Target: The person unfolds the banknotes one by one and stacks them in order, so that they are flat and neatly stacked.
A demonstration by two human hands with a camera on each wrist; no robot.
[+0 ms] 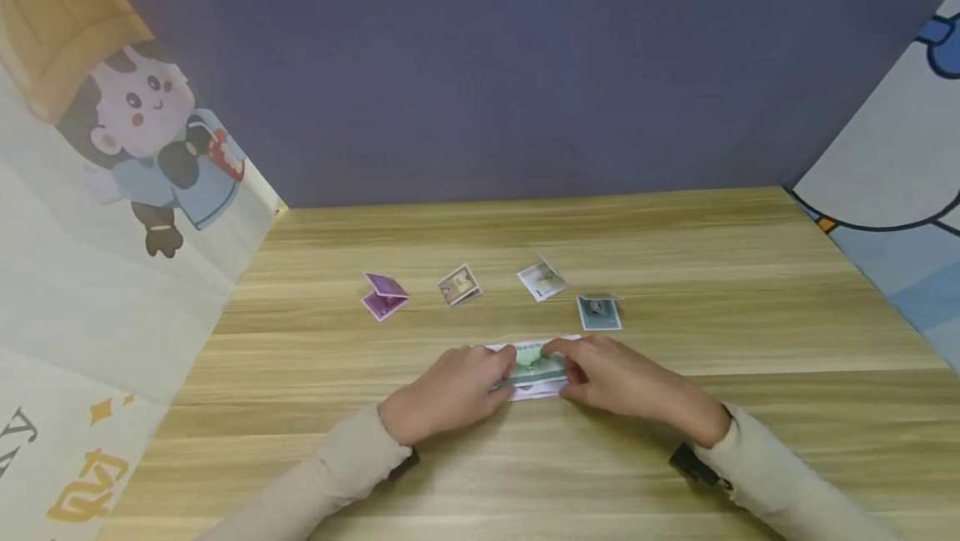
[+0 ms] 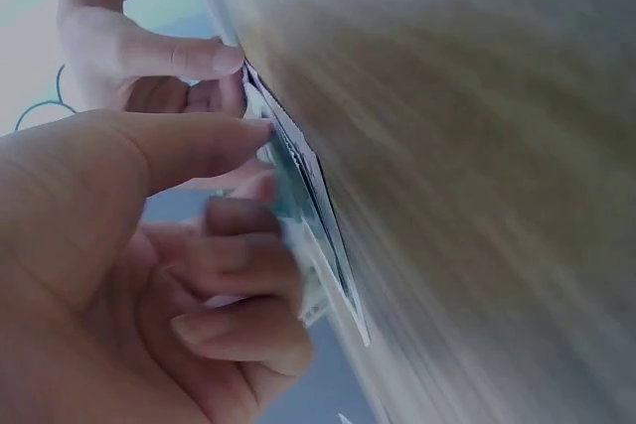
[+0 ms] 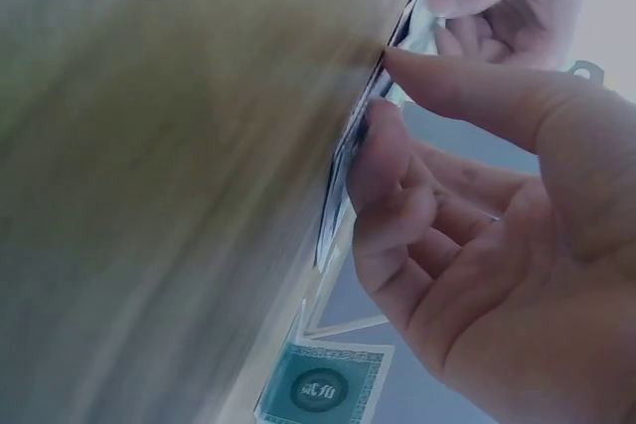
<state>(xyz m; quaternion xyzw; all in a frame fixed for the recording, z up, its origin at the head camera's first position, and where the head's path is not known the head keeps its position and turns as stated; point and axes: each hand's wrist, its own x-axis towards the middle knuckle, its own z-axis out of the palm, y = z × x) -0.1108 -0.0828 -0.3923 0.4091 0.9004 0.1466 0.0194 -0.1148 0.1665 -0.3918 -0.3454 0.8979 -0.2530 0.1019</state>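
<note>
A flat stack of banknotes lies on the table between the two hands, with a green banknote [image 1: 534, 362] on top and a pale purple-tinted one [image 1: 536, 391] showing below its near edge. At the stack's left end, the left hand [image 1: 459, 387] pinches the green banknote with thumb and index finger, the other fingers curled. The right hand [image 1: 618, 378] pinches the right end, its thumb at the near edge and its index finger on top. In the right wrist view, the notes are seen edge-on, thin and slightly parted.
Beyond the hands stand small folded notes, half opened: a purple one [image 1: 386, 297], a brown one [image 1: 459, 284], a pale one [image 1: 542, 281] and a teal one [image 1: 599, 313]. A dark panel [image 1: 480, 74] rises behind the wooden table [image 1: 300, 441].
</note>
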